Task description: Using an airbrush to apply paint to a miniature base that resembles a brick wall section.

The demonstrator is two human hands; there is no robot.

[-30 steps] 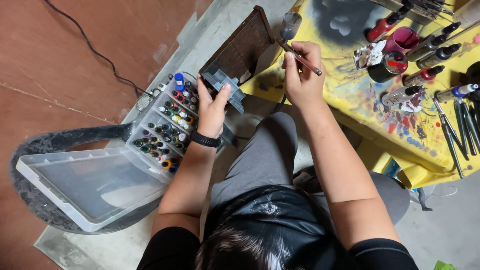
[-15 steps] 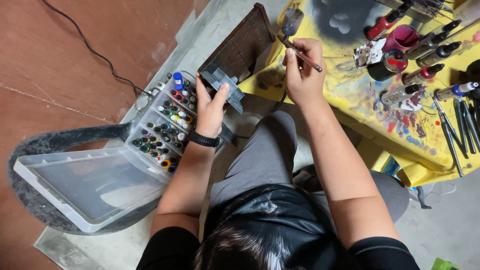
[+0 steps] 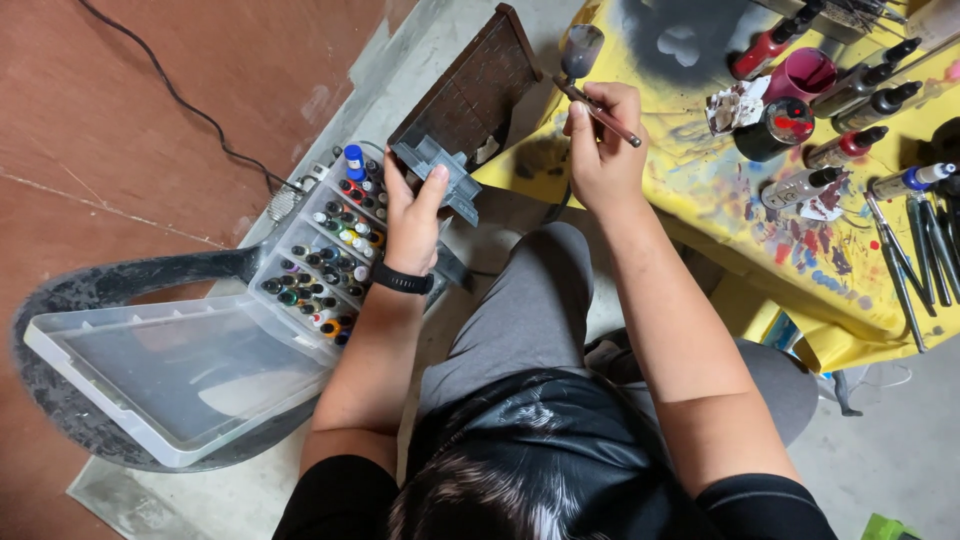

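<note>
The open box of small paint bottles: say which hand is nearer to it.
Left. The left hand holds a grey model piece right above the box; the right hand is off over the yellow table.

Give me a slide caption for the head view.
Left hand holds a grey plastic model piece; right hand holds a slim airbrush.

You get even, fairly bright light from overhead, soft rather than harsh; the yellow table cover [image 3: 760,250] reads vivid and the red-brown floor [image 3: 150,90] stays a shade duller. Shadows are faint; you see a soft one under the brown panel [image 3: 470,85] along the table edge, and a darker patch under the clear plastic case lid [image 3: 170,370]; that lid carries a pale sheen, not true glare. Focus holds across the middle; straight lines bow slightly toward the corners, and your hair at the bottom edge is soft.
</note>
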